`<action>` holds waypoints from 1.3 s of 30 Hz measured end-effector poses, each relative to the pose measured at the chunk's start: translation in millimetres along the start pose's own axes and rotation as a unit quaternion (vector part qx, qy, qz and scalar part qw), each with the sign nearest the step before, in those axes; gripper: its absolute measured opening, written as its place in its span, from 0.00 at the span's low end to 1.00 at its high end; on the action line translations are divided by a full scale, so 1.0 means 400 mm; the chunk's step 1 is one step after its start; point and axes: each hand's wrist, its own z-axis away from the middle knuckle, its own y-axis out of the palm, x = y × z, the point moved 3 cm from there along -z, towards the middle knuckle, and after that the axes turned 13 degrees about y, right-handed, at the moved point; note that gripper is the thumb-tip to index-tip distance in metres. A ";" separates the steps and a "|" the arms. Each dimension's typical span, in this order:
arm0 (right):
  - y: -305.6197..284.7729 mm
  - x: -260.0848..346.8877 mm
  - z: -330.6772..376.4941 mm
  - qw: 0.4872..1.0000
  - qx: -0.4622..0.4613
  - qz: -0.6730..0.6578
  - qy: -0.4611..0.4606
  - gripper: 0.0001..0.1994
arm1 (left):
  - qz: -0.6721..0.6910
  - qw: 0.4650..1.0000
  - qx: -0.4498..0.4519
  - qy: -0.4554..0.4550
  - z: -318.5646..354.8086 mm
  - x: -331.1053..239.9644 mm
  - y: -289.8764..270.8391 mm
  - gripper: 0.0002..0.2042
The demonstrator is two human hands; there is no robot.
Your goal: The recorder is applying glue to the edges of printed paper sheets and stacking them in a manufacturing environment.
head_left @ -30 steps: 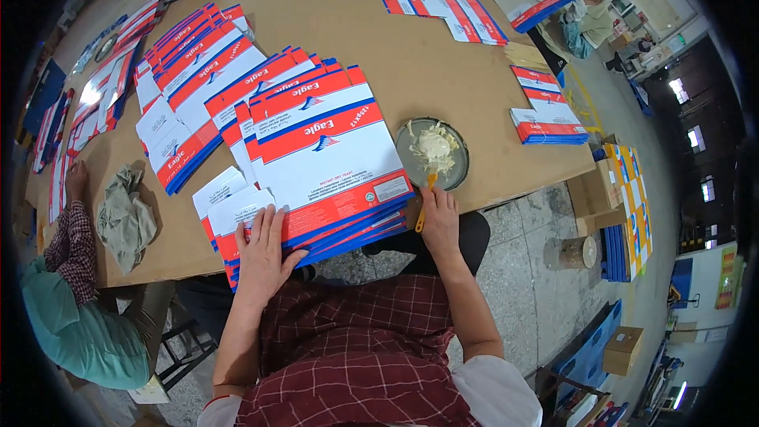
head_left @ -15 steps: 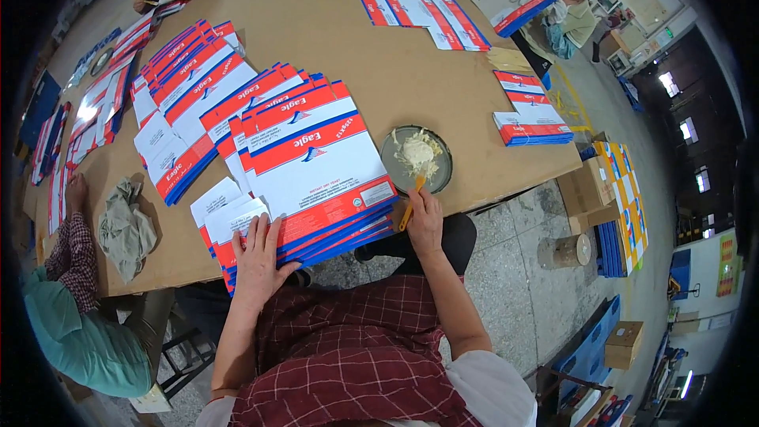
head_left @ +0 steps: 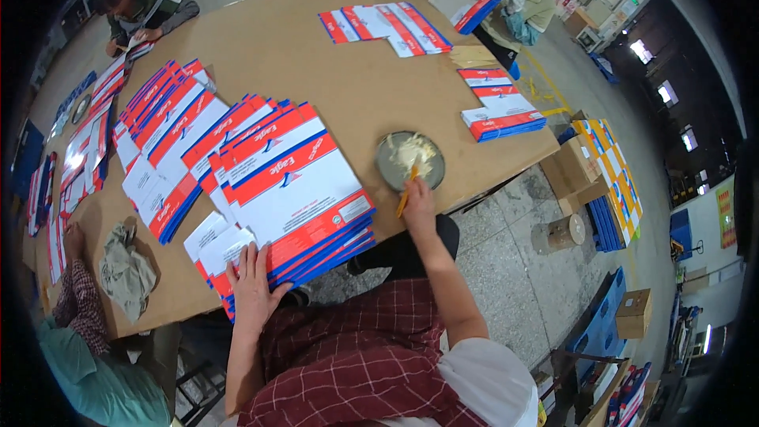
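My left hand (head_left: 254,285) lies with fingers spread on the near edge of a fanned stack of flat red, white and blue cartons (head_left: 296,190), by its white flaps (head_left: 227,247). In my right hand (head_left: 420,209) is a brush (head_left: 402,205) with an orange handle. Its tip is in a pale, lumpy paste (head_left: 415,152) on a round grey plate (head_left: 386,170), right of the stack. The paste hides the brush's tip. My right fingers are closed round the handle and reach over the plate's near rim.
More fanned cartons (head_left: 162,182) lie left, by a crumpled cloth (head_left: 126,273). Across the brown table (head_left: 316,71) are further carton piles (head_left: 502,107). A co-worker (head_left: 526,12) at far right holds cartons; others sit at the left. Boxes (head_left: 571,174) stand beyond the right edge.
The whole view has shifted, so the table sits lower and farther left. My right hand has moved forward over the plate, taking the brush farther into the paste. My left hand stays on the stack.
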 end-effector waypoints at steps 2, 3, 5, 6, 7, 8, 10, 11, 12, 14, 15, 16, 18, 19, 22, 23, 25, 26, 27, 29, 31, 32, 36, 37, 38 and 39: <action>-0.018 -0.005 -0.026 0.999 -0.005 -0.011 -0.038 0.15 | 0.005 1.000 -0.001 0.000 0.000 0.003 0.003 0.41; -0.024 0.003 -0.037 0.998 -0.003 -0.006 -0.059 0.15 | 0.004 1.000 -0.006 0.001 -0.004 0.005 0.004 0.41; -0.039 0.035 -0.010 0.998 -0.018 -0.019 -0.051 0.15 | 0.003 1.000 -0.005 -0.001 0.000 0.009 0.007 0.41; -0.048 0.043 0.007 0.998 -0.036 -0.025 -0.039 0.16 | 0.005 1.000 -0.005 0.003 0.003 0.007 0.008 0.41; -0.041 0.054 0.021 0.998 -0.033 -0.028 -0.042 0.16 | 0.004 1.000 -0.005 -0.003 0.006 0.009 0.008 0.41; -0.026 0.069 0.035 0.997 -0.017 -0.067 -0.042 0.16 | 0.001 1.000 -0.003 -0.004 0.006 0.011 0.006 0.41; -0.001 0.098 0.052 0.995 0.013 -0.085 -0.056 0.15 | -0.006 1.000 0.002 -0.012 0.020 0.012 -0.003 0.40; 0.006 0.100 0.053 0.993 0.025 -0.094 -0.065 0.15 | -0.008 1.000 0.003 -0.029 0.020 0.012 -0.004 0.40; 0.021 0.081 0.046 0.992 0.072 -0.103 0.002 0.15 | -0.001 1.000 -0.002 -0.019 0.021 0.012 -0.003 0.40; 0.037 0.056 0.035 0.994 0.090 -0.051 0.034 0.15 | 0.019 1.000 -0.006 0.001 0.016 0.017 -0.002 0.40; 0.031 0.044 0.038 0.998 0.055 0.005 -0.004 0.16 | 0.033 0.999 -0.007 0.013 0.009 0.017 -0.001 0.40; 0.028 0.041 0.037 0.997 0.069 0.021 0.007 0.17 | 0.025 1.000 -0.010 -0.017 0.011 0.024 -0.003 0.40; 0.002 0.073 0.025 0.991 0.121 0.041 0.030 0.20 | 0.034 0.999 -0.019 0.016 0.017 0.022 -0.008 0.40; -0.009 0.082 0.020 0.985 0.157 0.048 0.048 0.21 | 0.031 0.999 -0.022 -0.003 0.018 0.025 -0.008 0.40; -0.011 0.065 0.020 0.988 0.150 0.025 0.006 0.23 | 0.014 0.999 -0.026 0.015 0.019 0.020 -0.012 0.39; -0.008 0.059 0.021 0.988 0.156 0.025 0.001 0.23 | 0.016 1.000 -0.026 0.008 0.023 0.020 -0.018 0.39; -0.025 0.069 0.014 0.983 0.174 -0.040 0.030 0.23 | 0.003 1.000 -0.025 0.009 0.027 0.014 -0.036 0.38; -0.034 0.076 0.015 0.983 0.178 -0.039 0.028 0.23 | 0.006 1.000 -0.024 0.005 0.035 0.012 -0.045 0.38; -0.064 0.101 0.014 0.990 0.138 -0.038 0.014 0.22 | 0.010 0.999 -0.039 -0.009 0.047 0.014 -0.057 0.37; -0.086 0.134 0.021 0.994 0.101 -0.038 0.002 0.21 | 0.015 0.998 -0.051 -0.024 0.078 0.025 -0.060 0.37; -0.079 0.179 0.016 0.984 0.132 -0.110 -0.054 0.19 | 0.014 0.984 -0.155 -0.087 0.123 0.053 -0.061 0.37; -0.075 0.206 0.009 0.983 0.133 -0.110 -0.054 0.19 | 0.023 0.976 -0.168 -0.134 0.144 0.068 -0.050 0.37; 0.008 0.271 -0.054 0.980 0.180 -0.088 -0.015 0.20 | 0.100 0.933 -0.253 -0.233 0.200 0.119 -0.014 0.37; 0.027 0.266 -0.074 0.982 0.172 -0.076 0.003 0.22 | 0.098 0.932 -0.256 -0.236 0.201 0.125 -0.004 0.37; 0.043 0.264 -0.093 0.982 0.172 -0.078 0.000 0.22 | 0.135 0.922 -0.276 -0.237 0.198 0.130 0.006 0.37; 0.072 0.256 -0.109 0.949 0.268 -0.136 0.098 0.23 | 0.170 0.908 -0.297 -0.241 0.196 0.134 0.012 0.37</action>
